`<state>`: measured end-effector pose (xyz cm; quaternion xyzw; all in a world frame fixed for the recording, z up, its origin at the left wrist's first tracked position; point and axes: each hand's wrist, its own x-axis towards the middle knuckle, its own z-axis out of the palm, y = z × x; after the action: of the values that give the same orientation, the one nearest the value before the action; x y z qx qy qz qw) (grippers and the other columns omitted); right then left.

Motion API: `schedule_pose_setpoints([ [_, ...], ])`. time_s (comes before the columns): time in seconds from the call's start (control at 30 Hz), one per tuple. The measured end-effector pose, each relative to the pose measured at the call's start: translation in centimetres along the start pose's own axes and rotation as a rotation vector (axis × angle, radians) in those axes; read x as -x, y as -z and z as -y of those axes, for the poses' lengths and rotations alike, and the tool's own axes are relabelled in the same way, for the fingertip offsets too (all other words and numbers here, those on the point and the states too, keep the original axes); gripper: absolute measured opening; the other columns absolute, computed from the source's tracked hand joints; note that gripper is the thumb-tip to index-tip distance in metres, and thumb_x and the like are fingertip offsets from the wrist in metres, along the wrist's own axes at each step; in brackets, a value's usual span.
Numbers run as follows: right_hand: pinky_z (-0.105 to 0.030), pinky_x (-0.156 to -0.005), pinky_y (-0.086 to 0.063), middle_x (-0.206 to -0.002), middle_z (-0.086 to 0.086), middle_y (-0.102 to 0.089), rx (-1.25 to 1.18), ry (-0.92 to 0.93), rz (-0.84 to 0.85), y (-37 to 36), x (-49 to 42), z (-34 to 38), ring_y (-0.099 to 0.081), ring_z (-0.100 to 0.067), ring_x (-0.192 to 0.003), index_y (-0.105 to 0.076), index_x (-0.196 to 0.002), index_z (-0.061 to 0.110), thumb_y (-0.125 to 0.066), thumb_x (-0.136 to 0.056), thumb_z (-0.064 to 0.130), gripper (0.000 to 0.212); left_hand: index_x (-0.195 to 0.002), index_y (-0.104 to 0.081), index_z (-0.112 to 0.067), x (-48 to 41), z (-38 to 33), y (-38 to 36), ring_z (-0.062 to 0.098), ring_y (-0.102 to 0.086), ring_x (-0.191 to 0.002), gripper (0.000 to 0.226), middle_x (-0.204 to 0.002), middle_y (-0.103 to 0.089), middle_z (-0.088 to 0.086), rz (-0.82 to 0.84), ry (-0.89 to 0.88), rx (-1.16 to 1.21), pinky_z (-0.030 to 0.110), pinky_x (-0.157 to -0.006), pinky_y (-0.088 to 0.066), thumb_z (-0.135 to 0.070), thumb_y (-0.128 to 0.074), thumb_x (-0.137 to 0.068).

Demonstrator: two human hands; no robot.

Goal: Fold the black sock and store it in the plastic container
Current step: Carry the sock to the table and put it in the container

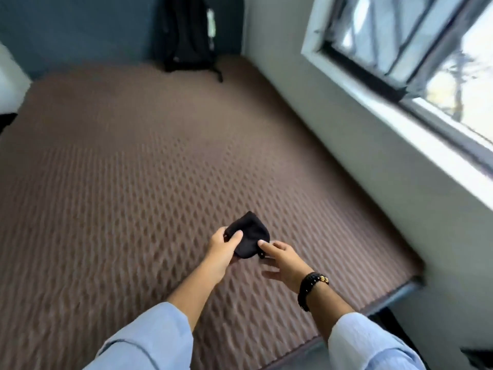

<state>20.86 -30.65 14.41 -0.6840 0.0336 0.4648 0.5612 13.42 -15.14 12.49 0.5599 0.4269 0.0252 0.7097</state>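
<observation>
Both hands work the black sock above the brown mattress: my left hand fingers clamp its bunched side, my right hand fingertips pinch its near edge, so I'd press the fold flat before seeking the unseen container.

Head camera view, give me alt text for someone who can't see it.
Two hands hold a bunched black sock above a brown textured mattress: the left hand grips it, the right hand touches its edge. A black backpack leans against the far wall; no container shows.
</observation>
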Motion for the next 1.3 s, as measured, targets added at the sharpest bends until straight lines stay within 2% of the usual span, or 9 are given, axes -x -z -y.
schedule_pose_setpoints([
  [0.2, -0.027, -0.064, -0.054, -0.097, -0.001, -0.069, -0.155, 0.2, -0.283, 11.3, 18.3, 4.4, -0.061, -0.016, -0.077, -0.071, -0.119, 0.012, -0.066, -0.095, 0.04, 0.037, -0.12, -0.064, -0.01, 12.2, -8.8, -12.1, 0.012, -0.073, -0.075, 0.015, -0.1, -0.072, 0.007, 0.548, -0.183, -0.235, 0.022, -0.052, -0.057, -0.01, -0.061, -0.105],
  [0.37, -0.04, -0.088, -0.054, -0.125, -0.003, -0.069, -0.295, 0.233, -0.414, 19.4, 34.5, 2.1, -0.061, -0.026, -0.113, -0.067, -0.122, 0.018, -0.067, -0.093, 0.045, 0.039, -0.141, -0.06, 0.001, 25.4, -10.9, -22.9, 0.035, -0.062, -0.105, 0.035, -0.127, -0.067, 0.027, 1.027, -0.176, -0.28, 0.043, -0.087, -0.047, -0.007, -0.05, -0.108],
  [0.5, -0.039, -0.08, -0.062, -0.115, -0.007, -0.07, -0.45, 0.331, -0.524, 23.9, 46.2, -2.8, -0.07, -0.024, -0.099, -0.066, -0.116, 0.017, -0.065, -0.098, 0.031, 0.023, -0.136, -0.063, -0.002, 35.5, -9.1, -30.6, 0.019, -0.072, -0.084, 0.031, -0.111, -0.071, 0.016, 1.25, -0.173, -0.434, 0.027, -0.068, -0.057, -0.012, -0.052, -0.108],
  [0.63, -0.032, -0.073, -0.061, -0.098, -0.009, -0.071, -0.454, 0.34, -0.831, 27.5, 54.7, -8.6, -0.07, -0.02, -0.081, -0.066, -0.098, 0.014, -0.064, -0.098, 0.014, 0.002, -0.133, -0.061, 0.001, 44.4, -4.7, -36.8, 0.022, -0.063, -0.077, 0.029, -0.104, -0.063, 0.02, 1.235, -0.329, -0.623, 0.027, -0.061, -0.052, -0.011, -0.057, -0.107],
  [0.83, -0.043, -0.074, -0.064, -0.105, -0.019, -0.07, -0.589, 0.267, -1.153, 33.2, 64.6, -18.1, -0.072, -0.035, -0.099, -0.06, -0.089, 0.006, -0.062, -0.097, 0.001, 0.009, -0.131, -0.065, 0.008, 55.4, 3.6, -43.8, 0.04, -0.073, -0.11, 0.03, -0.12, -0.073, 0.028, 1.238, -0.31, -0.697, 0.05, -0.1, -0.06, 0.004, -0.059, -0.102],
  [0.93, -0.045, -0.088, -0.06, -0.107, -0.016, -0.073, -0.488, 0.136, -1.228, 36.4, 68.4, -22.5, -0.073, -0.033, -0.1, -0.066, -0.099, 0.002, -0.06, -0.097, 0.003, 0.006, -0.109, -0.08, -0.006, 59.6, 7.1, -47.2, 0.016, -0.08, -0.084, 0.019, -0.087, -0.082, 0.004, 1.213, -0.398, -0.79, 0.024, -0.077, -0.065, 0.0, -0.065, -0.099],
  [1.0, -0.037, -0.075, -0.059, -0.089, -0.01, -0.07, -0.363, 0.05, -1.292, 38.2, 69.7, -24.6, -0.072, -0.026, -0.084, -0.065, -0.082, 0.008, -0.06, -0.097, 0.003, 0.017, -0.112, -0.077, 0.003, 61.4, 9.4, -49.4, 0.024, -0.075, -0.09, 0.019, -0.094, -0.078, 0.012, 1.237, -0.441, -0.858, 0.028, -0.079, -0.061, 0.003, -0.066, -0.097],
  [1.2, -0.026, -0.066, -0.048, -0.089, -0.009, -0.071, 0.189, -0.301, -1.36, 41.8, 69.4, -29.4, -0.068, -0.031, -0.094, -0.069, -0.093, 0.005, -0.061, -0.094, 0.012, 0.011, -0.136, -0.059, -0.021, 63.6, 15.4, -53.3, 0.028, -0.071, -0.113, 0.048, -0.121, -0.075, 0.006, 1.007, -1.053, -1.317, 0.039, -0.093, -0.059, -0.026, -0.075, -0.091],
  [1.3, -0.034, -0.08, -0.053, -0.111, -0.015, -0.072, 0.434, -0.39, -1.313, 42.5, 68.1, -29.6, -0.068, -0.033, -0.106, -0.07, -0.107, 0.004, -0.053, -0.097, 0.009, 0.02, -0.136, -0.053, -0.018, 63.8, 17.3, -53.9, 0.032, -0.072, -0.109, 0.044, -0.119, -0.074, 0.01, 0.922, -1.358, -1.587, 0.043, -0.091, -0.058, -0.028, -0.068, -0.095],
])
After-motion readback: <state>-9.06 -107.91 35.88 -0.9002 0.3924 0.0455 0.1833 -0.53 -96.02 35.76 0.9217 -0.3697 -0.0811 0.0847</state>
